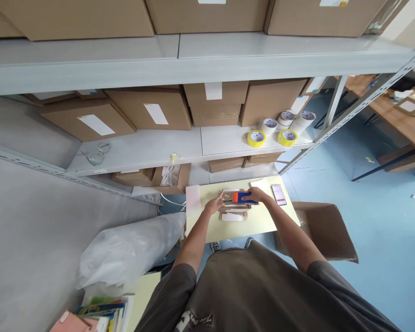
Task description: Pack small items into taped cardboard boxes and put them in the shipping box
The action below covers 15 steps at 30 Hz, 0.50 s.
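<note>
Smooth plastic tape dispenser (240, 197), matt cardboard boxes (176, 107), metal shelving (200, 69), crinkled plastic bag (131, 244).

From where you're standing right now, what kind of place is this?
It looks like a storeroom or packing area, perhaps. You can tell because big cardboard boxes fill the long gray shelves, and several rolls of tape are grouped together on one shelf.

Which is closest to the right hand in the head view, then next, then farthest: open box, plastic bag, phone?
From the right hand:
1. Phone: just to its right, on the table.
2. Open box: past the table's right side.
3. Plastic bag: left of the table.
</note>
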Tool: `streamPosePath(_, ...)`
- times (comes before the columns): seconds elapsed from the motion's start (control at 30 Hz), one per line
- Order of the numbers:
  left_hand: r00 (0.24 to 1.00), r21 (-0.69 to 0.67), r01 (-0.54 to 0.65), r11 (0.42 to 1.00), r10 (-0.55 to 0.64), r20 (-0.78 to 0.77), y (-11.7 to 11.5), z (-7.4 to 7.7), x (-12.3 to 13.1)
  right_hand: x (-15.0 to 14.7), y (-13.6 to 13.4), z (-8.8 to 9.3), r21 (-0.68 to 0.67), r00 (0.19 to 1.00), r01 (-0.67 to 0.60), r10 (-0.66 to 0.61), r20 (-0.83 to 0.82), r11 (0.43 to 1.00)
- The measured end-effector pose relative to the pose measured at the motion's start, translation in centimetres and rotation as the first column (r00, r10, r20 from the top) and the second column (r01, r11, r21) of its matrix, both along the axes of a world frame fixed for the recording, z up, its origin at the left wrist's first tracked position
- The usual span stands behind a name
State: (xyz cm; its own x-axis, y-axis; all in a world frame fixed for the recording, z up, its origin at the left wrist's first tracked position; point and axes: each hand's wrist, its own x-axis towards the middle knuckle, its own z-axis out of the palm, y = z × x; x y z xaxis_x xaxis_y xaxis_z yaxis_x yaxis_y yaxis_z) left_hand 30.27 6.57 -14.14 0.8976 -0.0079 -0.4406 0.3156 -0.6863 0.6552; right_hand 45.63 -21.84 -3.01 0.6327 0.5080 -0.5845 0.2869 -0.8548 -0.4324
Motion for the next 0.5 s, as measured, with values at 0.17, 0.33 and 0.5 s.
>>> streamPosePath(0.17, 0.999, 0.062, 0.038, 0.997, -0.038, -0.009, -1.1, 0.2, 0.5, 0.3, -2.6, 0.0, 0.020, 0.999, 0.032, -0.031, -0.030, 0.999)
streamPosePath(0.33, 0.998, 0.069, 0.066, 0.995, -0.065, -0.009, -2.3, 0.6, 0.7, 0.0, -4.3, -0.4, 0.043, 0.996, 0.071, -0.069, -0.051, 0.997)
streamPosePath(0.5, 0.997, 0.099, 0.072, 0.993, -0.070, -0.017, -2.9, 0.7, 0.6, 0.5, -6.5, -0.7, 0.033, 0.994, 0.094, -0.092, -0.053, 0.995)
